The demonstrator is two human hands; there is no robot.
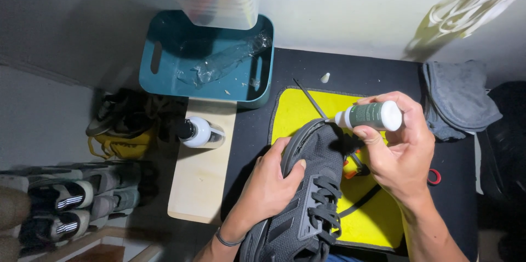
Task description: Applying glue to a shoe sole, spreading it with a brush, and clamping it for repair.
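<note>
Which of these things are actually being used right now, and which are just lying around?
In use:
- left hand gripping black sneaker
- right hand tipping small white bottle
- yellow mat underneath

Lying about:
- teal bin
- second bottle
- grey cloth
- shoes on rack

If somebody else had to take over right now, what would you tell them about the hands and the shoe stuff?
Left hand: gripping the toe end of the black shoe, holding it over the yellow mat.
Right hand: holding a small white bottle tipped sideways, its nozzle at the shoe's toe edge.
Nearby: a thin dark stick lies on the mat; a bigger white bottle lies on the wooden board; a grey cloth sits on the right; a teal tray sits behind.
Done: shoe is in hand, bottle is at the toe.
Left: I cannot tell how much of the shoe has been covered.
</note>
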